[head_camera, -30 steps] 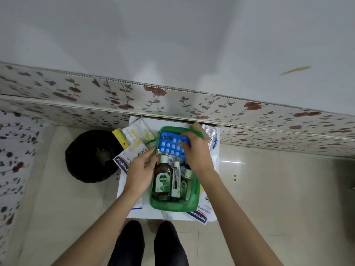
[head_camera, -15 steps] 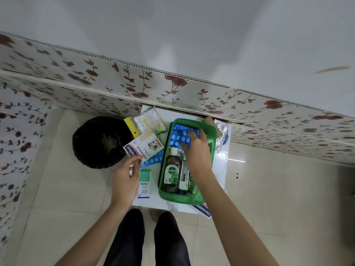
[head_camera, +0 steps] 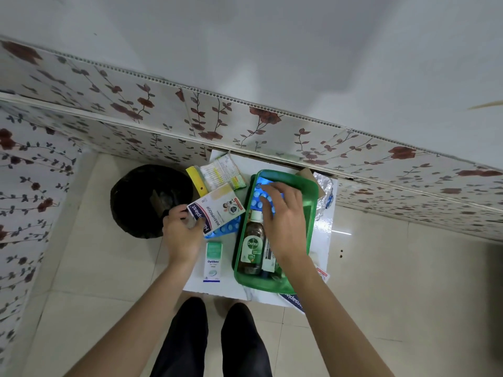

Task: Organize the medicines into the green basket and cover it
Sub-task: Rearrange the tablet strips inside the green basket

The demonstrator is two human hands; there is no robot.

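A green basket (head_camera: 310,210) stands on a small white table (head_camera: 324,227). Inside it lie a brown Dettol bottle (head_camera: 253,246), a white tube and a blue blister pack (head_camera: 258,197). My right hand (head_camera: 283,221) rests flat on that blister pack inside the basket, fingers spread. My left hand (head_camera: 182,229) grips the near end of a white plaster box (head_camera: 217,208) left of the basket. Under that box lies another blue blister pack (head_camera: 226,229). A small white and green Optibex box (head_camera: 213,261) lies below it.
A black bin (head_camera: 147,200) stands on the tiled floor left of the table. A yellow-edged pack of cotton buds (head_camera: 215,175) lies at the table's back left. Foil strips (head_camera: 324,194) sit right of the basket. Another plaster box (head_camera: 292,299) pokes out beneath the basket's front. The floral wall panel runs behind.
My left hand has left the basket, moved left and taken hold of the plaster box. My right hand has pushed the blue blister pack down into the basket.
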